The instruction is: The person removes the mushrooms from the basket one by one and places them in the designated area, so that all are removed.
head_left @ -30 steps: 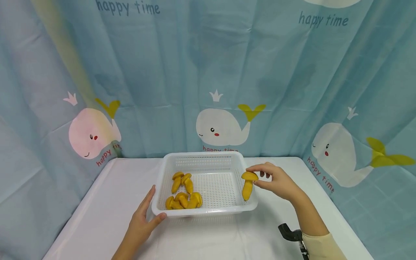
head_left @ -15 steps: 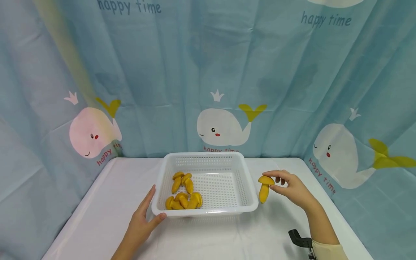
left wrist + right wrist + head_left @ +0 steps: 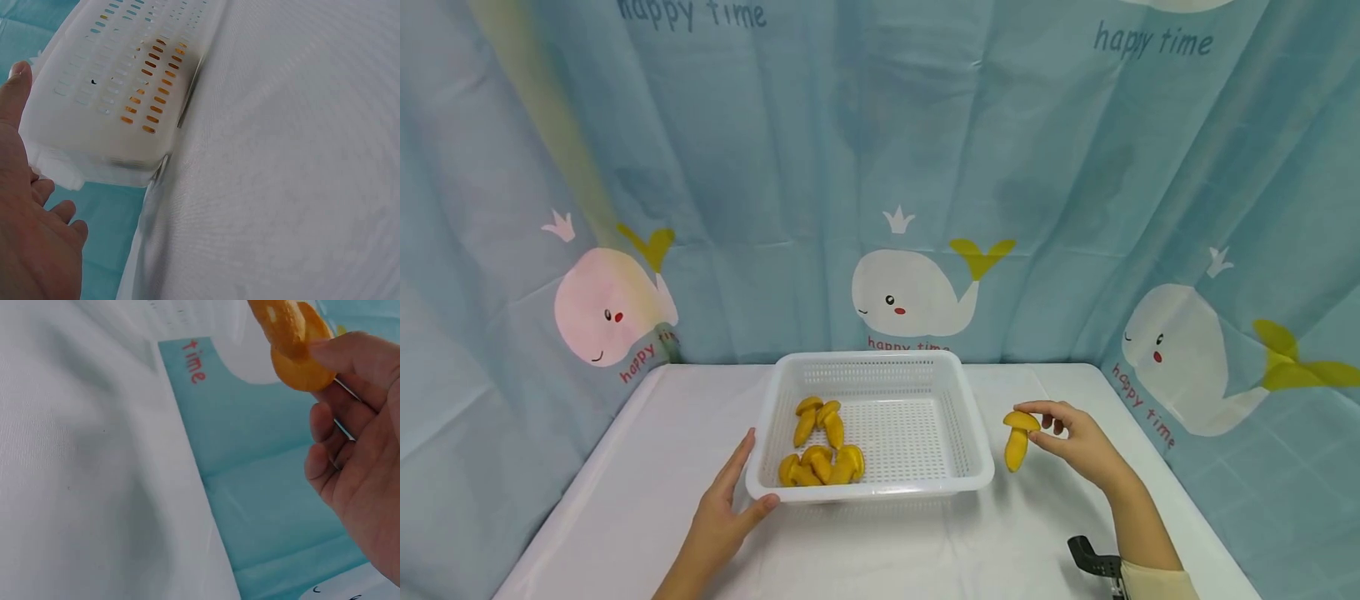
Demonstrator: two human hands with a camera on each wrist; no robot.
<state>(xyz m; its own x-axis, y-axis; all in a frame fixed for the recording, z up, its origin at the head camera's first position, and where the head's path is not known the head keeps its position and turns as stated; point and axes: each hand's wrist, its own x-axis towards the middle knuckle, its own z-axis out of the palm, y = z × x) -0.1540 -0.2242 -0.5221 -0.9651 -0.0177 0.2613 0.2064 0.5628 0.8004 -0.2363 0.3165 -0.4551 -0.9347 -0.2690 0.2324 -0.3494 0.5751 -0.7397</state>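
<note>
Between thumb and fingertips, my right hand (image 3: 1078,442) pinches a yellow mushroom (image 3: 1017,450) by its cap, stem pointing down. It hangs over the table, just right of a white perforated basket (image 3: 880,492). In the right wrist view the thumb presses on the mushroom's cap (image 3: 303,372) by the stem, and the other fingers curl behind. My left hand (image 3: 718,521) rests at the basket's front left corner, fingers straight along its side and thumb at the rim. Several more yellow mushrooms (image 3: 831,429) lie in the basket's left half, in a back pair and a front cluster.
The basket stands on a white-covered table (image 3: 895,550). A light blue curtain (image 3: 760,292) printed with whales encloses the back and sides. A black device (image 3: 1093,560) is strapped at the right wrist by the sleeve (image 3: 1157,582).
My right hand has carried the mushroom rightward, from over the basket's right rim to beyond it and slightly lower. My left hand and the mushrooms in the basket have stayed put.
</note>
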